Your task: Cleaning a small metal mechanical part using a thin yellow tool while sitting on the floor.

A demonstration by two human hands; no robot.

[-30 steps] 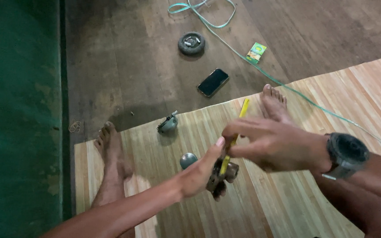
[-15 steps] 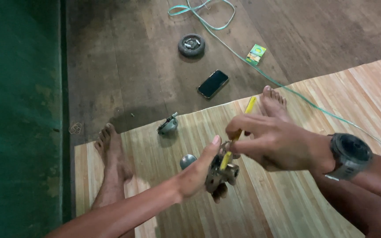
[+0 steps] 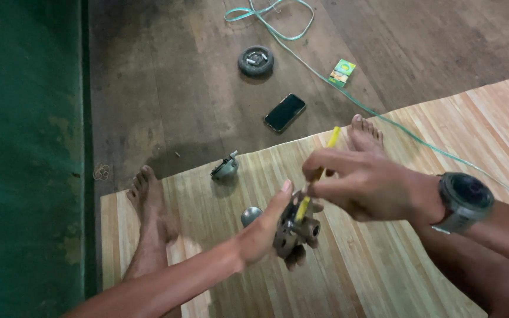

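The person sits on a bamboo mat with both bare feet out in front, working on a small grey metal carburetor-like part held just above the mat between the legs. The left hand cups that part from the left, its fingers closed around the body and the thumb raised along the upper edge. The right hand, with a watch at the wrist, pinches a yellow-handled screwdriver between thumb and fingers, the shaft slanting down so the tip meets the top of the part. Judging from this, the step in hand is turning or prying a fitting on the part; the next move seems to call for a steady left grip and a straight, aligned push on the tool so the tip does not slip toward the left thumb. Two loose metal pieces lie on the mat near the work: a rounded cap just behind the left hand and a bowl-shaped piece close to the mat's far edge. Beyond that edge, on the dark wooden floor, rest a phone, a small wheel, a green box and a pale cord, all well apart from the hands. The mat to the right offers open room.
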